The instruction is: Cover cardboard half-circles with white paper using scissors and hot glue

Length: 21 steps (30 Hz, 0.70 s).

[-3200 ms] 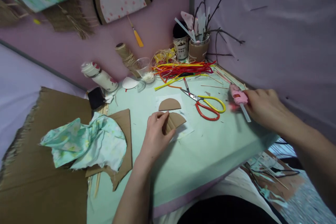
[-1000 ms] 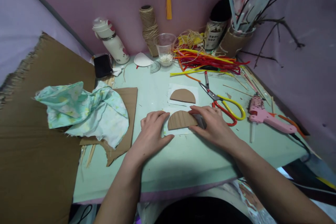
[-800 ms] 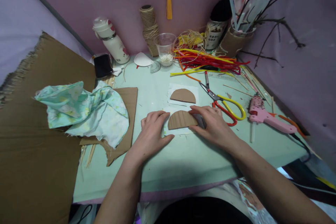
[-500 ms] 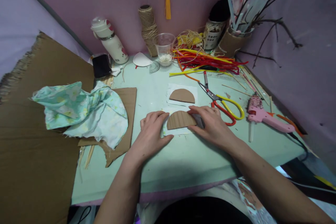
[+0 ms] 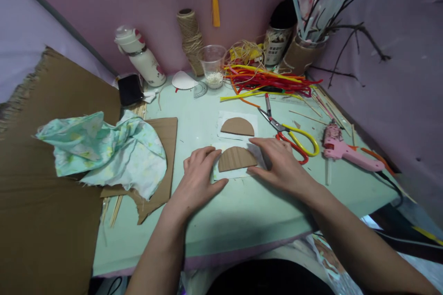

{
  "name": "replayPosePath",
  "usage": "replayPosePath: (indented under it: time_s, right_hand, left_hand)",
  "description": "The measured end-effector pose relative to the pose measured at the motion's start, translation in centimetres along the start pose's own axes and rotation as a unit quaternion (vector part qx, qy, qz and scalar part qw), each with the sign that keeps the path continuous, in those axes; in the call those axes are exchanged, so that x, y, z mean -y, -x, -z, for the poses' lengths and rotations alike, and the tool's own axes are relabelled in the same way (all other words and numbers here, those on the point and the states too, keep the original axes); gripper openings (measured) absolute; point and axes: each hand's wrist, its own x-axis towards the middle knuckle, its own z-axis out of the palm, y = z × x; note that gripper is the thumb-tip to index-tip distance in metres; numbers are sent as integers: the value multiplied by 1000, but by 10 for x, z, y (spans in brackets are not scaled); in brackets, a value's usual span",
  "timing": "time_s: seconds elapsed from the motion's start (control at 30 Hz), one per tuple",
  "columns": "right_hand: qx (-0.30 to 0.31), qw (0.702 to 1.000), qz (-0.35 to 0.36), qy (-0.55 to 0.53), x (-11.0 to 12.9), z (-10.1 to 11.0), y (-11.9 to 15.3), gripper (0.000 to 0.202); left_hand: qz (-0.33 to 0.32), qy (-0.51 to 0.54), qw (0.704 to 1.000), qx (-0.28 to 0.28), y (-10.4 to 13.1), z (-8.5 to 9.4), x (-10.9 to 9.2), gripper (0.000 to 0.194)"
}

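- From my head camera, the pink glue gun (image 5: 341, 149) now lies at the right of the table (image 5: 249, 221); about three seconds ago my right hand (image 5: 275, 159) held it.
- The near half-round cardboard (image 5: 237, 159), tilted in my left hand (image 5: 202, 171) then, is now down on a pale piece of cloth (image 5: 235, 174), so both hands can tend it.
- Neither hand is clenched: my left fingers curve loosely at its left end, and my right finger and thumb spread around its right end. I cannot tell how firmly either touches, if at all.
- That near cardboard shows faint ridges, with a curved far edge and a straight near one.
- The far half-round cardboard (image 5: 237, 126) looks smoother, flat on its own pale backing.
- To the right lie metal scissors (image 5: 277, 125) with glossy red and yellow handles.
- Left, soft crumpled floral cloth (image 5: 100, 145) with frayed edges covers part of a stiff cardboard sheet (image 5: 168, 136).
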Motion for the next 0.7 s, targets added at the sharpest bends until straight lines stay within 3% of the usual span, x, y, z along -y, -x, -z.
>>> replayPosePath:
  time_s: [0.13, 0.27, 0.4, 0.7]
  right_hand:
    - [-73, 997, 12, 4, -2, 9, 8, 40]
    - [-54, 997, 49, -19, 2, 9, 13, 30]
    - [-10, 994, 101, -34, 8, 3, 12, 34]
    - [7, 989, 148, -7, 5, -5, 11, 41]
  left_hand:
    - [-74, 8, 997, -36, -3, -2, -6, 47]
    - [-135, 26, 990, -17, -5, -7, -12, 38]
    - [-139, 35, 989, 28, -7, -11, -13, 45]
    - [-122, 27, 991, 50, -6, -17, -13, 54]
